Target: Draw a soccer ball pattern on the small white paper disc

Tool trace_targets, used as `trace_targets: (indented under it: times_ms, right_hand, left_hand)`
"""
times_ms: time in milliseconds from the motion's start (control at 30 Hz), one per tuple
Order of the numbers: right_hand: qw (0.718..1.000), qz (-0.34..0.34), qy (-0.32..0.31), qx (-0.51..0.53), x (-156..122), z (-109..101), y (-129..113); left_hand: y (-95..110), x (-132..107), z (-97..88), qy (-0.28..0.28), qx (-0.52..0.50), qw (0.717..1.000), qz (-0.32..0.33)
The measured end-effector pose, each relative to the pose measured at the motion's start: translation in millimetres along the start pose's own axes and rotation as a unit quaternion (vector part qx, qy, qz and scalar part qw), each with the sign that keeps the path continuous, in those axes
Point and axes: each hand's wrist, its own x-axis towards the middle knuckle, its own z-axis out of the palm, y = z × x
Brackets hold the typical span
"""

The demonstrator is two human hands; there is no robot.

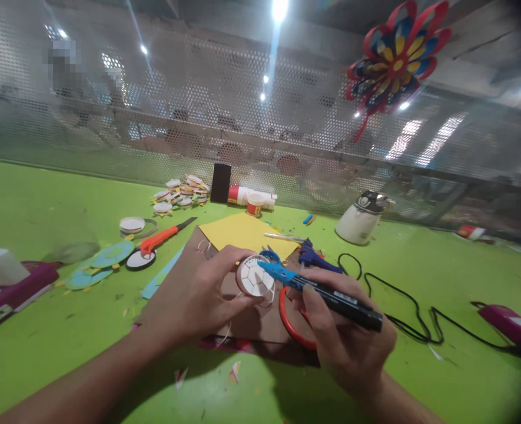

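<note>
My left hand (205, 291) grips a small round white cup piece (255, 282) between thumb and fingers. Black lines divide its flat face into cells, like a tortoise shell. In my right hand (348, 330) is a black marker (339, 303) with a blue-smeared front end, its tip at the upper edge of the white face; whether it touches, I cannot tell. A blue curled piece (269, 255) shows just behind the cup piece. Below my hands lies a brown board (246, 321), with red scissor-like handles (293, 324) partly hidden by my right hand.
Yellow paper (238, 229) lies beyond my hands, near a blue glue gun (315, 257) with a black cord. An orange-handled knife (165, 237), tape roll (132, 226), green discs (110, 254) and a heap of cup pieces (185, 191) are left. A white jug (359, 221) stands right.
</note>
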Motion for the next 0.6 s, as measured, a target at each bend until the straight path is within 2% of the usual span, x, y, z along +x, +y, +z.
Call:
trace_targets:
  times_ms: [167, 300, 600]
  right_hand:
    - [0.999, -0.034, -0.033, -0.015, 2.4, -0.8, -3.8]
    - [0.997, -0.066, -0.031, -0.022, 7.0, 0.7, -6.0]
    - [0.997, -0.061, -0.033, -0.015, 3.6, 2.2, -4.8]
  left_hand:
    - [-0.6, -0.8, -0.6, -0.018, -0.005, 1.0, -0.005]
    - [-1.6, -1.0, -0.6, -0.024, -0.008, 1.0, -0.012]
    - [-0.8, -0.9, -1.4, -0.04, -0.018, 0.999, -0.023]
